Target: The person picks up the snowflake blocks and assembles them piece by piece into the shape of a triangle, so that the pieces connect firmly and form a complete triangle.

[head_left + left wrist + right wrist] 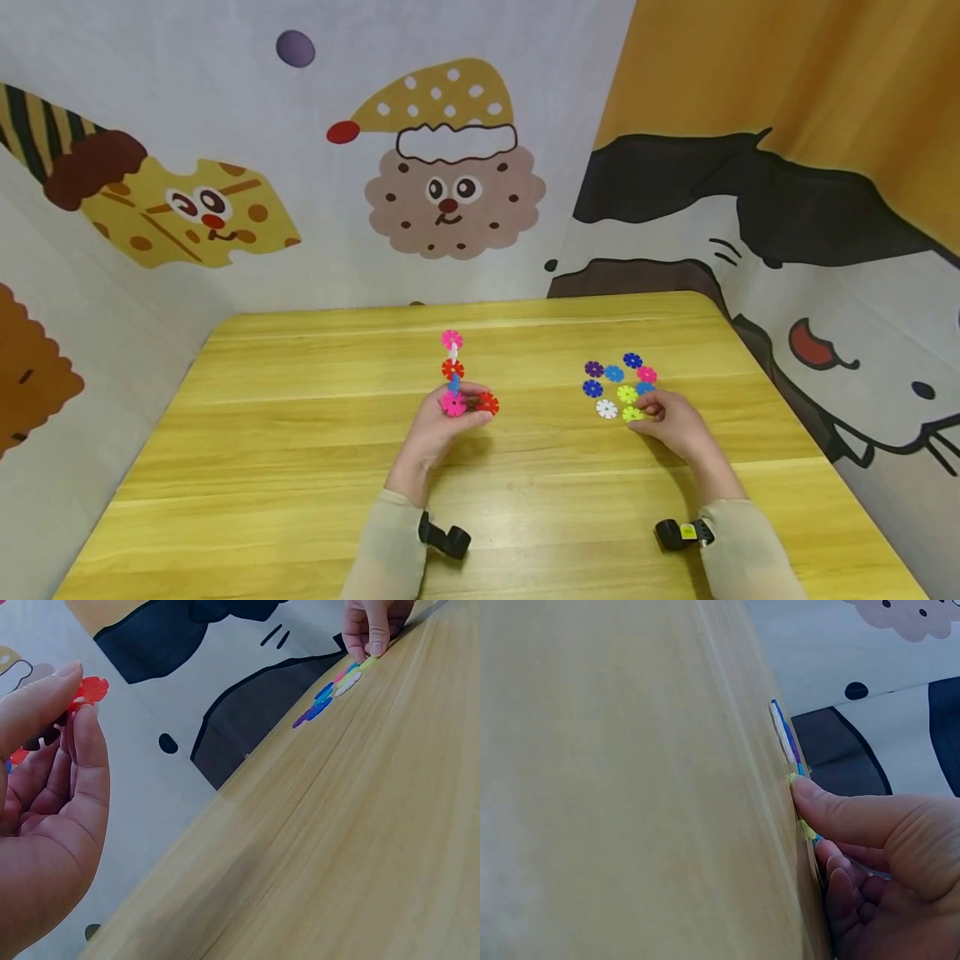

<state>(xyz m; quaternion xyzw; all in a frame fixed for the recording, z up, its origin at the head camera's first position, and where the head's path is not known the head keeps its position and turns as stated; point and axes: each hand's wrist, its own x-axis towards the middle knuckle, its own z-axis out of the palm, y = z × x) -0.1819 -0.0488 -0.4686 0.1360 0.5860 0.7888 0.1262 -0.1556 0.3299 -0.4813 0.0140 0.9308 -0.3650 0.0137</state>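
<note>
My left hand [441,429] holds up a joined chain of notched plastic snowflake discs above the table. A pink disc [452,339] tops the chain, with white, red and blue ones below it. By the palm sit another pink disc [453,405] and a dark piece leading to a red disc [489,404], which the thumb and a finger pinch in the left wrist view. At the loose discs on the right, my right hand [672,423] pinches a yellow snowflake disc [632,413] at the tabletop. Its thumb [832,806] covers part of that disc.
Several loose discs lie flat beside the right hand: a white disc [607,409], another yellow disc [627,393], a purple disc [594,368], a pink disc [647,375] and blue ones. The wooden table [300,467] meets a cartoon-printed cloth [315,267] behind.
</note>
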